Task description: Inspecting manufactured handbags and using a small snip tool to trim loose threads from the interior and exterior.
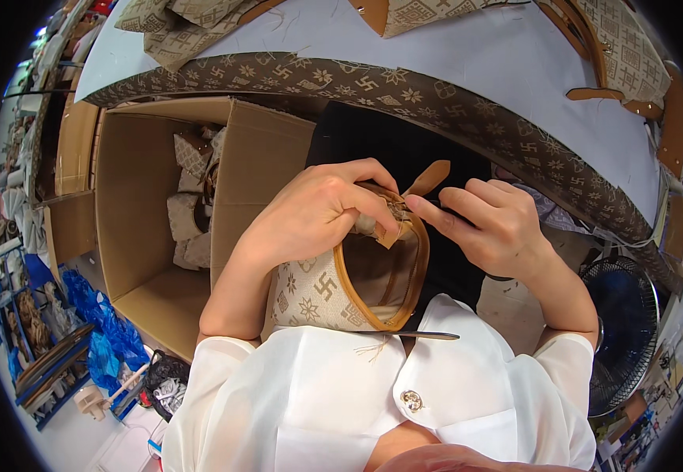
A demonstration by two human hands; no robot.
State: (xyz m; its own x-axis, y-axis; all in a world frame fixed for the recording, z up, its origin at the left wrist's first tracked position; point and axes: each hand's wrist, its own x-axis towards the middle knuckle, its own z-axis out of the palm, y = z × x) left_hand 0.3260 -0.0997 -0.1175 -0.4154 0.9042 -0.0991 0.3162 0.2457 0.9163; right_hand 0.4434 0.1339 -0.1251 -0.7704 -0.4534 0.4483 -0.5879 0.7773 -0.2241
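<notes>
1. The patterned bag (318, 291), beige fabric with tan leather trim round its open mouth, sits in the person's lap, just below the worktop (467, 55) edge.
2. Left hand (318, 208) is clamped over the bag's top rim, fingers curled tight on it. Right hand (495, 224) is pinched narrow at the rim next to a tan leather tab (430, 177); can't tell if it holds a small tool.
3. My guess on handling: light, soft-sided, walls flex easily, so the stiffer leather rim looks like the best spot to grip. The fabric doesn't look slippery or fragile.
4. The bag's inside looks empty and dark.
5. The cardboard box (145, 228) on the floor to the left is open, with several similar patterned pieces (188, 204) piled at the far end and the rest bare.
6. More patterned pieces lie on the worktop.
</notes>
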